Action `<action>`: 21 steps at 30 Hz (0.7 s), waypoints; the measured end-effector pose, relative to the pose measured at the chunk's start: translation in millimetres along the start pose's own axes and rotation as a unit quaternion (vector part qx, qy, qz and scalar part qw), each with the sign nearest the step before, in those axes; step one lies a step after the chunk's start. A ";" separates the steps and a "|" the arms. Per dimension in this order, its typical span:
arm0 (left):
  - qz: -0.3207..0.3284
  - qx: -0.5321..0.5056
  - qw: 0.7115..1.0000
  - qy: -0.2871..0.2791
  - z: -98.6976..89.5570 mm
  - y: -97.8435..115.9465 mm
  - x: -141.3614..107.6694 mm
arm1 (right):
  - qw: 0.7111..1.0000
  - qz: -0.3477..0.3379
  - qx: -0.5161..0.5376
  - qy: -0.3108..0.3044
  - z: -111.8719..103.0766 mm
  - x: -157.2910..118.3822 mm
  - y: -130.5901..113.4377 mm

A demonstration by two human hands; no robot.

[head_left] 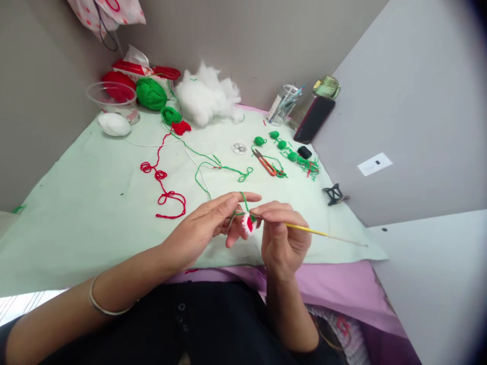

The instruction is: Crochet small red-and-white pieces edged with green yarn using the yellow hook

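Note:
A small crochet piece [248,223] in red, white and green hangs between my hands over the front of the table. My left hand [215,215] pinches its edge, with green yarn [244,201] running over the stretched index finger. My right hand [285,233] is closed around a crochet hook [308,229] with a yellow handle. The hook's front end meets the piece, though fingers partly hide the contact. Its rear end points right. A green strand and a white strand trail from the table toward my left hand.
Orange thread snips [265,163] lie beyond my hands, near small green crocheted balls [282,145]. Red yarn [171,195] loops at left. Behind are white stuffing [205,96], a green yarn ball [151,94], a plastic tub [110,96], a phone [314,120] and a pen cup [282,105].

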State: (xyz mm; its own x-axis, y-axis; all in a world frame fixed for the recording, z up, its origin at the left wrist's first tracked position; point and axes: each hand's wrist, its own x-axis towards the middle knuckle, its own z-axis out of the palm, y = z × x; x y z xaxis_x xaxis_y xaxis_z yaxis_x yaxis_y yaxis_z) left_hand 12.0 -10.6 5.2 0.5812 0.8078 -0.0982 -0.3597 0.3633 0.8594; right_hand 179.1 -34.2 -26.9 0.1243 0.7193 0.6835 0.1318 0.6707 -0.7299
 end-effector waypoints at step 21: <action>0.147 0.282 0.945 0.070 -9.7 15.8 -2.1 | 0.997 -0.020 -0.021 -0.073 -10.4 2.1 -6.6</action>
State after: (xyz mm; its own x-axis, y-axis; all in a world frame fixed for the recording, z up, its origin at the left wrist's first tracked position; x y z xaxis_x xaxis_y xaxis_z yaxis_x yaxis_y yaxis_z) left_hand -2.0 -2.0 14.2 0.4001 0.9034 0.1545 -0.0205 -0.1597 0.9869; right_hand 188.7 -39.0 -20.5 -0.0255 0.7132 0.7005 0.1761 0.6930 -0.6991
